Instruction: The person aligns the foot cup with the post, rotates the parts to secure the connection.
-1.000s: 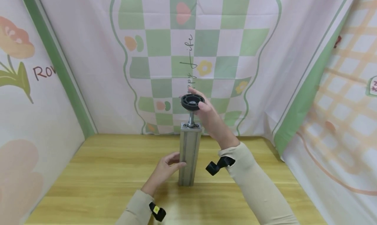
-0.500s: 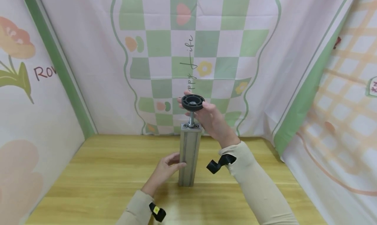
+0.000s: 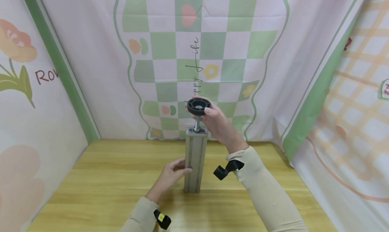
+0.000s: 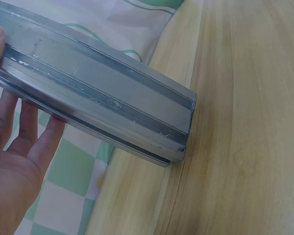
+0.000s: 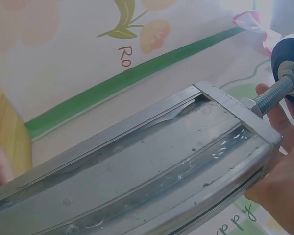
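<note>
An aluminium extrusion profile (image 3: 194,157) stands upright on the table, with an end plate on top. A threaded stud (image 5: 274,97) rises from that plate and carries a round black levelling foot (image 3: 199,106), disc upward. My right hand (image 3: 221,127) holds the foot's rim, thumb on the near right side and fingers curled behind it. Lower down, my left hand (image 3: 170,176) grips the profile's left side, the thumb on its front face. Those fingers press the profile's other face in the left wrist view; part of the right hand is hidden behind the foot in the head view.
The wooden table (image 3: 249,205) reaches back to a printed green-and-white checked cloth (image 3: 231,44). Patterned cloths hang at both sides. A black wrist mount (image 3: 225,169) projects from the right sleeve, another (image 3: 163,219) from the left.
My right hand's raised fingers have come down and curled around the foot's rim, and the thumb has shifted along it. The left hand and profile stay in place.
</note>
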Motion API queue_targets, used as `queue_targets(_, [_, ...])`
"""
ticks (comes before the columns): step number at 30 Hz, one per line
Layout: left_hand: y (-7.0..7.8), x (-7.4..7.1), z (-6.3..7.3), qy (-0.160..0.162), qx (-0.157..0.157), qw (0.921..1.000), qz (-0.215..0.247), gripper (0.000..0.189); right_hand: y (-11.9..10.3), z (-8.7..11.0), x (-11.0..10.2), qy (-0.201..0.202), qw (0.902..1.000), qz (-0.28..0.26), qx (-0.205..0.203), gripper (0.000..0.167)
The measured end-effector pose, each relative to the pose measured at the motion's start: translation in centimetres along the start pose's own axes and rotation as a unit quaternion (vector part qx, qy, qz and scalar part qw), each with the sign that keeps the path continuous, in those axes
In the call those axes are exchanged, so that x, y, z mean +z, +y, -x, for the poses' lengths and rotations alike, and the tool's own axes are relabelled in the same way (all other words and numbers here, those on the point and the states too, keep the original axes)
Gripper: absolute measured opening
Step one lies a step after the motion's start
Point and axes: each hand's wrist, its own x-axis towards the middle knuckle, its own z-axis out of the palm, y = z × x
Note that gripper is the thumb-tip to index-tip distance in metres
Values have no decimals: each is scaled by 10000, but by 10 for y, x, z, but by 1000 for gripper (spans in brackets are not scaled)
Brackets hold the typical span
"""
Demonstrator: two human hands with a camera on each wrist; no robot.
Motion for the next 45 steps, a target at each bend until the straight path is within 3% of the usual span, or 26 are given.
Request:
queue_targets(7, [0, 0, 1, 13, -10, 10000, -3, 41, 0, 4, 3, 381, 9947, 887, -360, 67])
queue_targets(10, [-1, 1, 1, 29, 7, 10000, 7, 40, -1, 5, 6, 675, 9896, 1232, -319, 77])
queue_targets(13, [-2, 1, 0, 33, 14, 10000, 38, 40, -3, 6, 9, 842, 9874, 1318, -228, 86])
queue_targets(21, [-2, 1, 0, 17, -51, 10000, 17, 41, -6, 6, 19, 1109, 9854, 1277, -200, 61])
queue_targets(24, [-2, 1, 0, 4, -53, 10000, 56, 41, -6, 6, 21, 1143, 9830, 1404, -322, 75])
queue_targets(28, [-3, 1, 1, 4, -90, 10000, 15, 42, -6, 7, 20, 1007, 9785, 1749, -435, 111])
queue_targets(30, [-3, 1, 1, 12, -123, 9999, -37, 43, -6, 8, 18, 868, 9782, 1833, -434, 117])
queue_targets(33, [-4, 1, 1, 33, -144, 9999, -84, 46, -5, 7, 14, 574, 9848, 1579, -430, 116])
queue_targets(38, [-4, 1, 0, 23, -157, 9998, -81, 47, -3, 3, 8, 146, 9975, 653, -248, 115])
queue_targets(45, [-4, 1, 0, 17, -103, 9999, -62, 45, 0, 4, 3, -304, 9991, 57, -286, 92])
